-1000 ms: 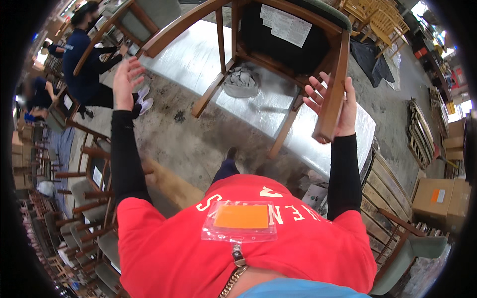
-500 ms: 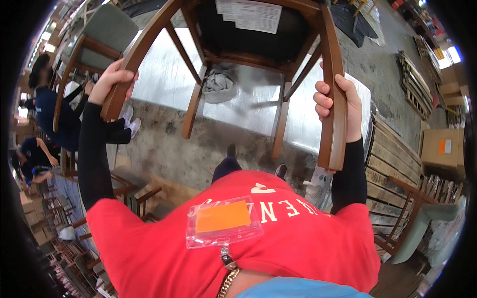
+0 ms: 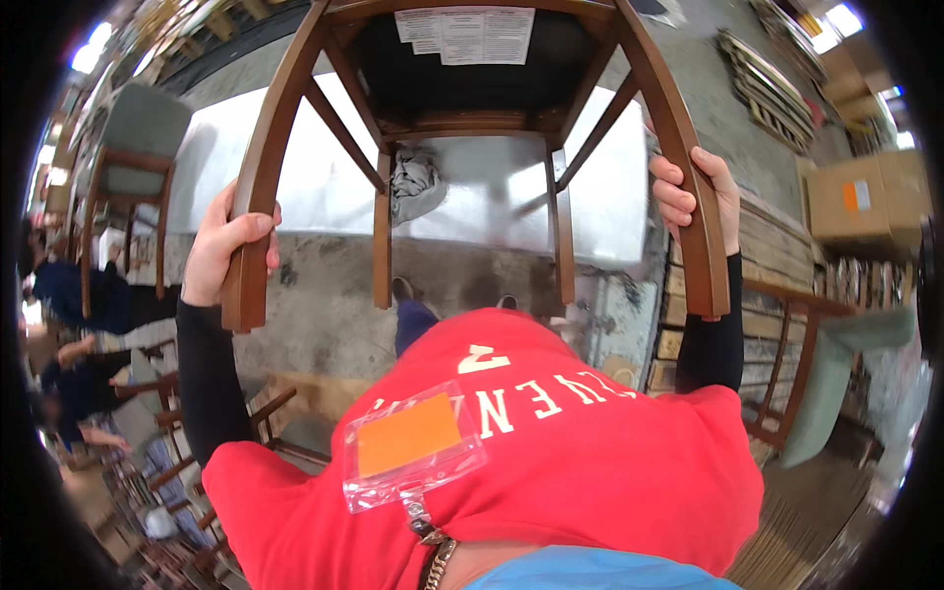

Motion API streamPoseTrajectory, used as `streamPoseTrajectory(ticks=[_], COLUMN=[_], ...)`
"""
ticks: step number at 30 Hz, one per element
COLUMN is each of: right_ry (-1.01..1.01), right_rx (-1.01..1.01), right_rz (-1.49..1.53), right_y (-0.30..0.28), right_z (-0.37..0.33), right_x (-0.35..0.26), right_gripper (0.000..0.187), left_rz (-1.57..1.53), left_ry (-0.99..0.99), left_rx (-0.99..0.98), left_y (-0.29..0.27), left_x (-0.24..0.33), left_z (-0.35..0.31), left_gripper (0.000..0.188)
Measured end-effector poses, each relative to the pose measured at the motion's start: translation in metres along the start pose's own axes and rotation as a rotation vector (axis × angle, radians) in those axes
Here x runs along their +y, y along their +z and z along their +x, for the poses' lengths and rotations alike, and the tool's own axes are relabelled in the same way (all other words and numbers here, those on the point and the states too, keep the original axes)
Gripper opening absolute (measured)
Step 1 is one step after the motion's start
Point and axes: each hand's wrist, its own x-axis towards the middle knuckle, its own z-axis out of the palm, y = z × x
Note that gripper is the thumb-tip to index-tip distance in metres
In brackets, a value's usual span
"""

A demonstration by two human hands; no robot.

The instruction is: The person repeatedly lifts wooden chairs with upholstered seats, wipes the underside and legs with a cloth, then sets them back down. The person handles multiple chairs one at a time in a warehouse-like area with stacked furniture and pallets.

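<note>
I hold a brown wooden chair (image 3: 472,118) up in front of me, its legs pointing toward me and the dark underside of the seat, with white paper sheets stuck on it, facing me. My left hand (image 3: 221,246) is wrapped around the left leg near its foot. My right hand (image 3: 693,197) grips the right leg a little above its foot. Both arms wear black sleeves under a red shirt. An orange badge (image 3: 408,438) in a clear sleeve hangs on my chest.
A shiny metal table (image 3: 462,197) with a grey rag (image 3: 413,182) stands below the chair. A green-seated chair (image 3: 133,167) is at the left, cardboard boxes (image 3: 865,202) and a wooden chair frame (image 3: 787,364) at the right. Other people in dark clothes (image 3: 88,295) crouch at the left.
Both hands have closed on the chair legs and the chair has swung nearer and squarer to me; my view has tilted down toward the table.
</note>
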Motion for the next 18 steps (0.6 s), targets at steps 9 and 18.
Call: streamPoseTrajectory(ticks=[9, 18], right_ry=[-0.141, -0.336], right_rx=[0.098, -0.078], right_rz=[0.008, 0.225], right_y=[-0.07, -0.116], right_z=[-0.102, -0.109], right_x=[-0.054, -0.053], right_gripper=[0.067, 0.07], left_rz=[0.004, -0.003], left_ry=[0.034, 0.012], left_rx=[-0.149, -0.186], left_y=[0.121, 0.164], left_x=[0.016, 0.021], left_z=[0.045, 0.053], left_gripper=[0.053, 0.057])
